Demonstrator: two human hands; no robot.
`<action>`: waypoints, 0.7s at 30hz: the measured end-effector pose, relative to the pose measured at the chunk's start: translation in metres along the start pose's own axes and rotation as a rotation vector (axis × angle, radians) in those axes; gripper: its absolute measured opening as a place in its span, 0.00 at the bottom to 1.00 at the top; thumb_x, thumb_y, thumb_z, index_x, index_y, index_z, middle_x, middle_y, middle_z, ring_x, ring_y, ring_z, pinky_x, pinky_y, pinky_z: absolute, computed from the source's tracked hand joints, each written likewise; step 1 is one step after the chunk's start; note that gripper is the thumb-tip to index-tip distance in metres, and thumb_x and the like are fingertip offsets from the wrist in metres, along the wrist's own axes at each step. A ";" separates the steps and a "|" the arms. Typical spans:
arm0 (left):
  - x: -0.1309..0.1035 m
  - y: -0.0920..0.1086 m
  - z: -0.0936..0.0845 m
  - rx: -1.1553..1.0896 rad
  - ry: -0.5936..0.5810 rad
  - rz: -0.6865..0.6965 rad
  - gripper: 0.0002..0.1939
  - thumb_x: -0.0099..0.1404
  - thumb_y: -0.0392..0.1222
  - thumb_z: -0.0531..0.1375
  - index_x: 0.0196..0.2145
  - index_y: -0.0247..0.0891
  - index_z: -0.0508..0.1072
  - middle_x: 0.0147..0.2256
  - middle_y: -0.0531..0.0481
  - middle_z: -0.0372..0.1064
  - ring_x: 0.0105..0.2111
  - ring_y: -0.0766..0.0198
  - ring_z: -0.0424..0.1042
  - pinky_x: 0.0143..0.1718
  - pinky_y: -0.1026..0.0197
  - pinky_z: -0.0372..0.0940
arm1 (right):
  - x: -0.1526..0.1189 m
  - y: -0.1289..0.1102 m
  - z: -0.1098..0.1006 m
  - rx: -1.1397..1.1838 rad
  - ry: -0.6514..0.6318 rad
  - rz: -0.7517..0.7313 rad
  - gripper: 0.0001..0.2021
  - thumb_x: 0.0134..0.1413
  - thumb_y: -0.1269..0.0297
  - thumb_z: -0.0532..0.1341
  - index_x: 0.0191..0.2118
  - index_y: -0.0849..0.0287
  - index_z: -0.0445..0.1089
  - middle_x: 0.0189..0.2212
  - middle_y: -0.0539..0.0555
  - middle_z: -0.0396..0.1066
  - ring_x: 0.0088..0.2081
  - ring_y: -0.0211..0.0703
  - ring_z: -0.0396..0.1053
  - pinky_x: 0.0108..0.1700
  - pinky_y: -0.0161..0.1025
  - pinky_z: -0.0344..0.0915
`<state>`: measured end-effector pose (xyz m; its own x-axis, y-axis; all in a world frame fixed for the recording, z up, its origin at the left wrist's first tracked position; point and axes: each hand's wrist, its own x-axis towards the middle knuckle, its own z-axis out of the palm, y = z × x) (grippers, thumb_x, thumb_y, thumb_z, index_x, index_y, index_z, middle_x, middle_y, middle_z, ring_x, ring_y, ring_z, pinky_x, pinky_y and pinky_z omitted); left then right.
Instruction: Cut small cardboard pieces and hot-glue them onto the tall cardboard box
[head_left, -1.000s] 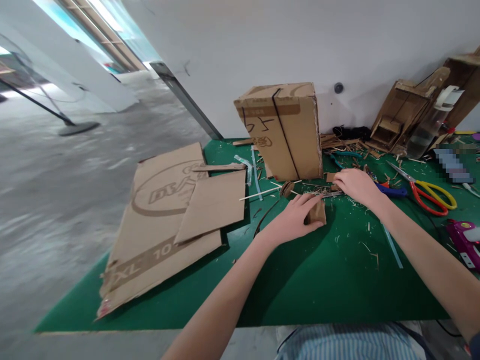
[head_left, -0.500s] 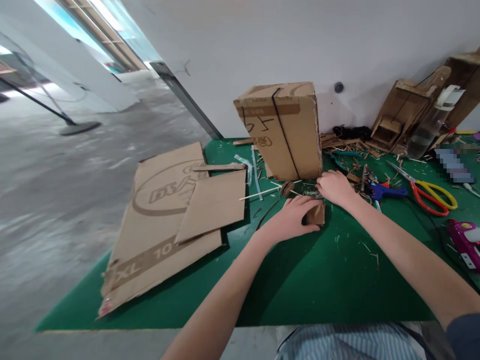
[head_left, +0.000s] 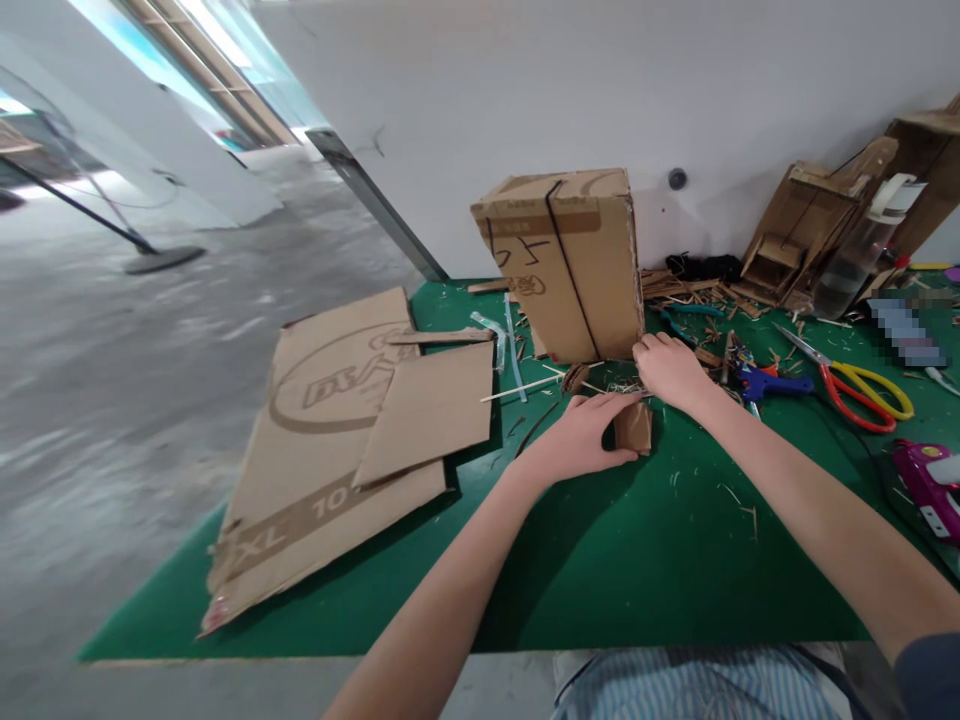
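The left hand (head_left: 581, 440) grips a small brown cardboard piece (head_left: 634, 427) standing on the green counter (head_left: 675, 560). The right hand (head_left: 670, 368) rests curled just behind it, near the upright cardboard box (head_left: 566, 265); whether it holds anything I cannot tell. Judging by this, the piece is being steadied for working; the next move needs a firm hold.

Left hand (head_left: 581, 440) fingers curled in a grip, right hand (head_left: 670, 368) palm-down — arms outstretched

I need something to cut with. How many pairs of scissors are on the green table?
1: the red-and-yellow scissors at the table's right side, beyond the right hand. Others may hide in the clutter.
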<state>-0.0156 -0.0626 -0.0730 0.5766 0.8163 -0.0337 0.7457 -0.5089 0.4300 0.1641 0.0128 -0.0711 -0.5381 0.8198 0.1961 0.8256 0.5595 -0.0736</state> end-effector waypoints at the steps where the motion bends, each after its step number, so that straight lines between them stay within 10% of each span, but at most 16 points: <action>1: 0.000 0.000 0.001 0.002 -0.006 0.007 0.40 0.58 0.53 0.64 0.65 0.44 0.56 0.61 0.42 0.63 0.60 0.47 0.61 0.58 0.47 0.54 | -0.002 0.002 -0.003 0.025 0.011 0.004 0.13 0.62 0.75 0.49 0.45 0.68 0.70 0.46 0.67 0.71 0.48 0.53 0.66 0.49 0.45 0.61; 5: -0.001 0.000 0.000 0.005 -0.048 0.053 0.41 0.60 0.52 0.63 0.66 0.48 0.53 0.63 0.44 0.59 0.62 0.45 0.57 0.60 0.42 0.51 | -0.013 0.013 -0.010 0.231 0.062 0.033 0.08 0.63 0.72 0.51 0.42 0.62 0.66 0.40 0.59 0.71 0.41 0.44 0.68 0.44 0.40 0.63; 9: -0.005 0.004 -0.006 -0.006 -0.041 0.055 0.43 0.59 0.57 0.62 0.67 0.48 0.51 0.66 0.41 0.49 0.65 0.42 0.51 0.62 0.39 0.49 | -0.027 0.020 -0.012 0.922 0.152 0.157 0.02 0.59 0.69 0.53 0.38 0.57 0.61 0.34 0.52 0.68 0.33 0.40 0.68 0.36 0.40 0.64; 15: -0.004 0.029 0.000 0.159 0.054 -0.102 0.45 0.56 0.70 0.58 0.64 0.41 0.58 0.53 0.37 0.59 0.47 0.42 0.69 0.48 0.41 0.64 | -0.051 0.020 -0.021 1.592 0.171 0.368 0.20 0.46 0.72 0.53 0.48 0.55 0.59 0.28 0.45 0.63 0.27 0.36 0.64 0.30 0.37 0.62; 21: 0.000 0.041 0.014 0.183 -0.005 0.012 0.28 0.61 0.43 0.58 0.59 0.42 0.65 0.52 0.40 0.61 0.49 0.46 0.67 0.50 0.45 0.64 | -0.071 0.022 -0.023 1.773 0.117 0.509 0.11 0.44 0.69 0.56 0.38 0.57 0.64 0.24 0.44 0.58 0.21 0.31 0.52 0.23 0.34 0.46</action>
<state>0.0201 -0.0873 -0.0680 0.5874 0.8086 -0.0344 0.7866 -0.5604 0.2591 0.2247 -0.0357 -0.0644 -0.2474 0.9617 -0.1183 -0.2816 -0.1882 -0.9409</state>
